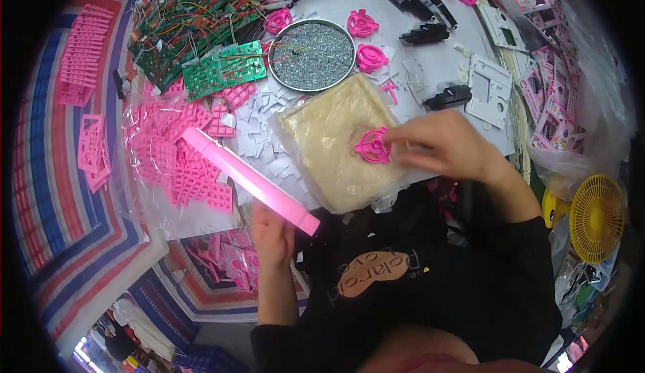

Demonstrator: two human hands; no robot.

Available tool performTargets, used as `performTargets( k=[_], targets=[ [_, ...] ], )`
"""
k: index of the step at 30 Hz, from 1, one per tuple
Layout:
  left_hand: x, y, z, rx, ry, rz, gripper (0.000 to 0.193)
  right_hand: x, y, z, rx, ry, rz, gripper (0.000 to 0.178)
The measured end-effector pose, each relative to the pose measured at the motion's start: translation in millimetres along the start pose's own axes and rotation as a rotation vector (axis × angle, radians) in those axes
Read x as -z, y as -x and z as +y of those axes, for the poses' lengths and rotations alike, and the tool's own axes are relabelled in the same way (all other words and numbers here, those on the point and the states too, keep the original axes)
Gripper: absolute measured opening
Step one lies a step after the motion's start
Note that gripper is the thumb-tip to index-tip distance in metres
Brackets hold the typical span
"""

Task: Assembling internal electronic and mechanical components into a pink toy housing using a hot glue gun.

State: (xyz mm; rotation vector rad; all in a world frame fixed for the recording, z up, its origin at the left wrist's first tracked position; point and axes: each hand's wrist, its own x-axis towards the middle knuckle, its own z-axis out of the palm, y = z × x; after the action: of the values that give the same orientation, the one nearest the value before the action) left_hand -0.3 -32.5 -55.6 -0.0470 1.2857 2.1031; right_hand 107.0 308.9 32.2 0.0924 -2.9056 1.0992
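My left hand (272, 235) is closed around the lower part of a long pink plastic casing (252, 183), tilted and seen edge-on, left of a beige pad wrapped in clear plastic (329, 138). Over the right part of the pad is a bright pink round plastic part with a ring and crossbars (373, 146). The fingers of my right hand (443, 148) reach in from the right to its edge. They are blurred by motion, so whether they grip the part is unclear.
Beyond the pad stands a round tin of small screws (312, 56). Green circuit boards with wires (225, 69) pile up at the back left, above a bag of pink keypads (195, 165). White panels (489, 87) and black parts (449, 96) lie right. A yellow fan (596, 218) stands far right.
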Motion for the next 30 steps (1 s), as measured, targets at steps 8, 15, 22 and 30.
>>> performTargets(
  k=[8,15,22,30],
  targets=[
    [-25.8,-2.7,6.4,0.024,0.013,-0.121,0.058,-30.2,-19.9,2.0,-0.08,0.232,0.051,0.017],
    [-30.6,0.2,16.9,-0.13,-0.124,-0.075,0.054,-42.8,-34.6,-1.5,-0.047,0.331,0.093,0.015],
    [-24.8,5.8,37.2,-0.109,-0.346,-0.142,0.061,-38.2,-47.2,0.7,-0.137,0.316,-0.021,0.016],
    [-86.0,-1.1,10.4,-0.184,-0.839,-0.172,0.074,-1.6,-8.8,7.2,-0.405,-0.442,0.065,0.025]
  ],
)
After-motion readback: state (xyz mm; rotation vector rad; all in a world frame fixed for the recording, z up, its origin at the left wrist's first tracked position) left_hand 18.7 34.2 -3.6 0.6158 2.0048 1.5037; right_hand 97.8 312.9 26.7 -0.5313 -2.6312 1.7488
